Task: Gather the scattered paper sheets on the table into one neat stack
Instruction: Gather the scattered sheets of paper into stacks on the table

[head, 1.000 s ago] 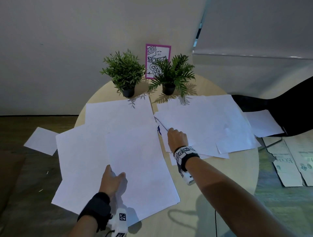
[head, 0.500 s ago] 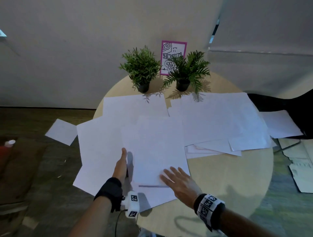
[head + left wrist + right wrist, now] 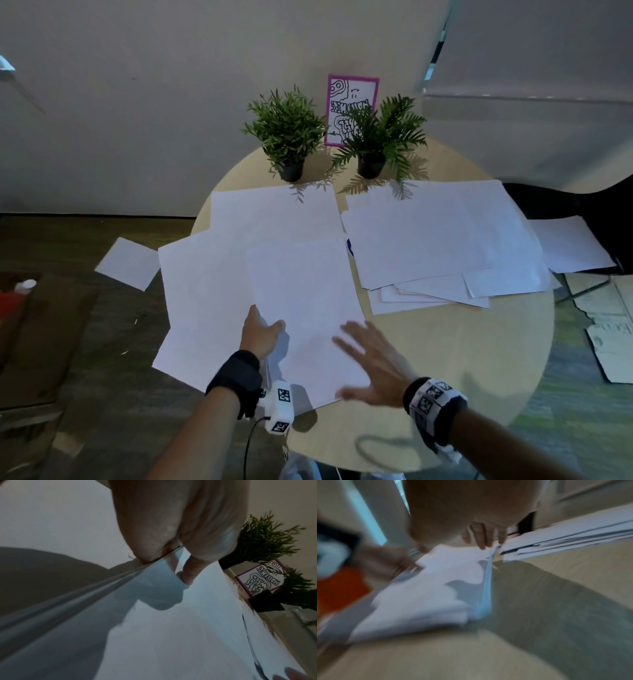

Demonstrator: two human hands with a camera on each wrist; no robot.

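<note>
right hand (image 3: 373, 366) | left the far pile | now spread over near sheet (image 3: 308, 308)

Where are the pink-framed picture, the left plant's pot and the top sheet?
Picture (image 3: 352, 109), head view, middle of the drawing.
Pot (image 3: 291, 170), head view, black side.
Top sheet (image 3: 301, 287), head view, bare middle.

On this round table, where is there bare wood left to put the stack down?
The widest bare patch of the table is at its near right, bordered by the right pile of sheets, the held sheets and the right hand. A narrow strip lies around the two potted plants. The left half and far right are crowded with paper.
</note>
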